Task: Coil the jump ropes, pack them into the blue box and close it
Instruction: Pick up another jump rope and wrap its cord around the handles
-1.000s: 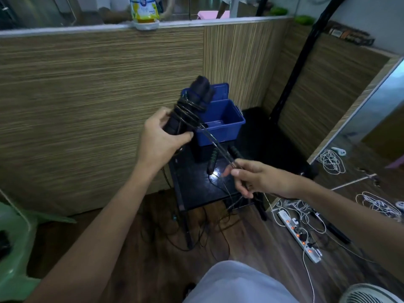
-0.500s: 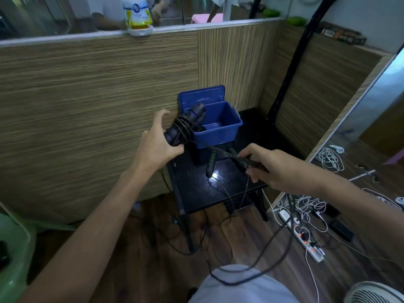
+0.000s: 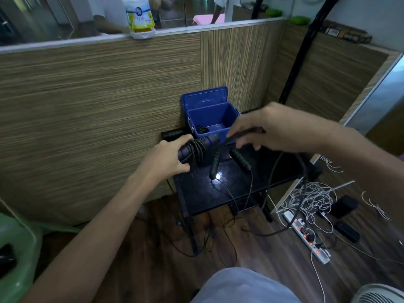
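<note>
My left hand grips the black handles of a jump rope, with several turns of black cord wound round them. My right hand pinches that rope's cord just in front of the blue box; the rest of the cord hangs in a long loop down to the floor. The box stands open on the small black table, its lid upright against the wall. A coiled rope lies inside at the left. Two more black handles with green rings lie on the table, their cords trailing off the front edge.
A wood-grain partition wall stands right behind the table. A white power strip and tangled white cables lie on the floor at the right. A green plastic chair is at the left, a fan at the bottom right.
My left hand has lowered the wound handles toward the table. My right hand has swung up and over with the cord, from below the handles to in front of the box.
</note>
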